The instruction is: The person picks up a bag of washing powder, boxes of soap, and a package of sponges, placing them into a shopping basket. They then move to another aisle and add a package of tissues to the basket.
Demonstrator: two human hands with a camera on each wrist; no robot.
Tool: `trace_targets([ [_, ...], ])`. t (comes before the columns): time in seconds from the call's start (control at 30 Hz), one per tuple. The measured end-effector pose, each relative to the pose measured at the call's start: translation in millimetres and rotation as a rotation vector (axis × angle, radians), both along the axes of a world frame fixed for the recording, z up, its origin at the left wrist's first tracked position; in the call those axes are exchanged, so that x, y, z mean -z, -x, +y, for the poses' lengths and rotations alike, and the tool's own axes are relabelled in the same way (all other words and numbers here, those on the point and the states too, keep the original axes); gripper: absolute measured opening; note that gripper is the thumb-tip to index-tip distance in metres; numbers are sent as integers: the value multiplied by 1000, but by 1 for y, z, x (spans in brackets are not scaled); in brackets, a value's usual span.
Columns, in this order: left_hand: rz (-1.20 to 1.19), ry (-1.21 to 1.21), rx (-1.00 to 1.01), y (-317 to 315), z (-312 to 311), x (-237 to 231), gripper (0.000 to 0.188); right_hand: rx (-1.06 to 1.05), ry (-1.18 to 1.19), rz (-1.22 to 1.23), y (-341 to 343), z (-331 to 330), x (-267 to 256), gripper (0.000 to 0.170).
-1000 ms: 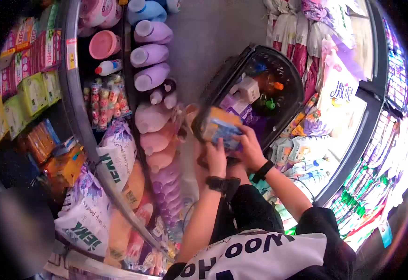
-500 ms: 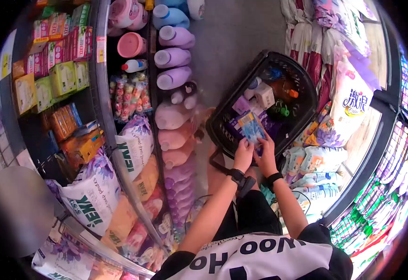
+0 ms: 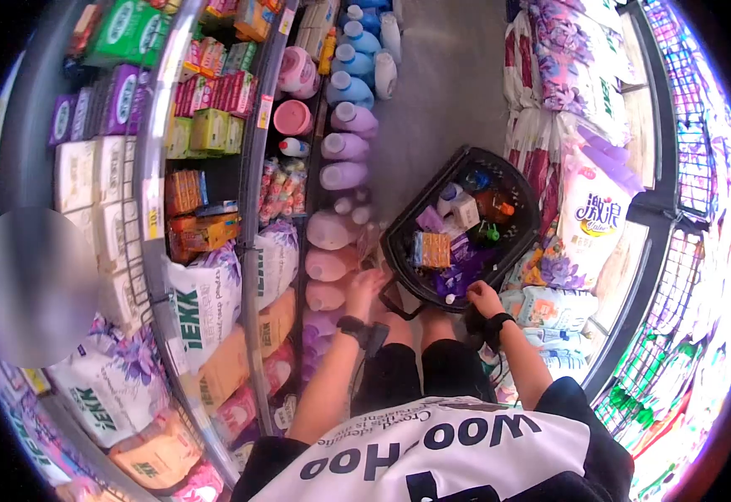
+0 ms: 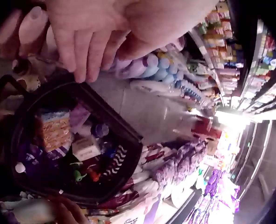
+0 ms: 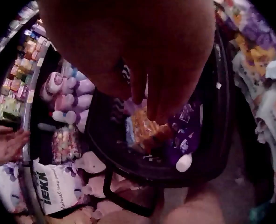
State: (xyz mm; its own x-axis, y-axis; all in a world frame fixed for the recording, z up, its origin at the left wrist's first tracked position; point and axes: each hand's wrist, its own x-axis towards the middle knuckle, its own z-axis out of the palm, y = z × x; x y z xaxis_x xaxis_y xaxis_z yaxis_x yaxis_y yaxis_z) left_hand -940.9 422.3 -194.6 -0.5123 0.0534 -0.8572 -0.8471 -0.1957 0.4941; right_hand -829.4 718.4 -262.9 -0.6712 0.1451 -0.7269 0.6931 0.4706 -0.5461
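A black shopping basket [image 3: 422, 292] stands on the floor in front of my legs, with its handle folded down on the near side. An orange pack of bars with a blue end [image 3: 432, 249] lies inside it, on a dark purple package [image 3: 463, 269]. My left hand [image 3: 366, 289] is outside the basket at its left, fingers extended and holding nothing. Over the near right rim hovers my right hand [image 3: 484, 299]; its fingers [image 5: 156, 100] hang loosely with nothing visible in them. Close to it is a white cap [image 5: 184, 162] at the basket's near end.
A white box [image 3: 465, 212] and bottles with orange and green tops share the basket. Pastel detergent bottles [image 3: 344, 148] line the left shelf foot, beside bagged washing powder [image 3: 201, 307]. Large bags [image 3: 591, 209] stack along the right. Grey aisle floor [image 3: 445, 75] runs ahead.
Both hands have let go of the pack, which now lies in the basket. The left hand has moved out to the left, the right hand back to the near right rim.
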Motion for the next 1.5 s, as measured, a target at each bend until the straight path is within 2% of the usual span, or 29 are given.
trace_targets([
  [0.07, -4, 28, 8, -3, -8, -19, 28, 25, 50, 11, 8, 10, -9, 20],
  [0.13, -33, -5, -97, -15, -15, -22, 27, 15, 80, 61, 14, 15, -21, 19],
  [0.23, -63, -8, -157, -32, -19, -29, 25, 124, 182, 25, 20, 20, -43, 17],
  [0.33, -92, -35, -203, -45, -27, -29, 24, 111, 180, 52, 16, 22, -57, 15],
  [0.4, -130, -67, -218, -53, -33, -18, 24, 229, 241, -15, -2, 22, -66, 15],
  [0.43, -107, -80, -233, -54, -39, -8, 24, 129, 170, 15, -13, 24, -62, 15],
  [0.53, -92, -95, -149, -56, -53, -10, 23, 142, 103, -17, -35, 20, -90, 18],
  [0.6, -59, -98, -79, -50, -62, -11, 22, 234, 120, 13, -46, 11, -114, 19],
  [0.67, -77, -81, -67, -53, -80, -11, 21, 177, 28, -13, -51, -1, -145, 20],
  [0.73, -79, -72, -59, -59, -103, -3, 21, 174, 16, 11, -63, -5, -147, 19],
  [0.8, -173, -57, -114, -67, -125, -7, 21, 138, 26, -38, -74, -8, -149, 21],
  [0.83, -161, -60, -121, -72, -131, -11, 21, 74, -31, 27, -78, -9, -148, 22],
  [0.9, -192, -57, -250, -84, -145, -28, 19, 117, -2, 5, -71, -14, -163, 22],
  [0.97, -167, -64, -290, -102, -169, -3, 18, 165, 8, 4, -67, -17, -170, 22],
  [1.03, -136, -81, -315, -113, -182, 1, 17, 135, -2, 28, -65, -15, -171, 22],
  [1.1, -180, -64, -430, -116, -185, -1, 16, 117, -31, 68, -58, -14, -182, 22],
  [1.13, -198, -43, -315, -117, -189, -2, 18, 84, -43, 83, -56, -15, -192, 22],
  [1.17, -151, -91, -340, -123, -193, 5, 18, 54, -56, 103, -54, -17, -202, 23],
  [1.2, 238, 327, 130, -158, -234, 123, 19, 14, -65, 236, -55, -18, -211, 24],
  [1.23, 576, 602, 246, -171, -240, 165, 47, 28, -72, 137, -53, -14, -216, 24],
  [1.27, 335, -154, -94, -155, -244, 157, 34, -112, -204, 172, -60, -2, -202, 24],
  [1.3, -122, -678, -517, -140, -250, 152, 27, -124, -258, 192, -60, 0, -214, 25],
  [1.37, -76, -547, -405, -100, -182, 135, 26, -72, -159, 119, -55, 11, -232, 28],
  [1.4, -59, -528, -370, -87, -157, 130, 25, -69, -160, 239, -65, 26, -208, 29],
  [1.43, -51, -519, -347, -72, -137, 130, 24, -185, -465, 279, -66, 30, -218, 28],
  [1.47, -40, -523, -325, -54, -115, 124, 24, -104, -399, 280, -66, 37, -220, 28],
  [1.5, -34, -529, -300, -40, -97, 121, 23, -13, -198, 303, -67, 43, -228, 30],
])
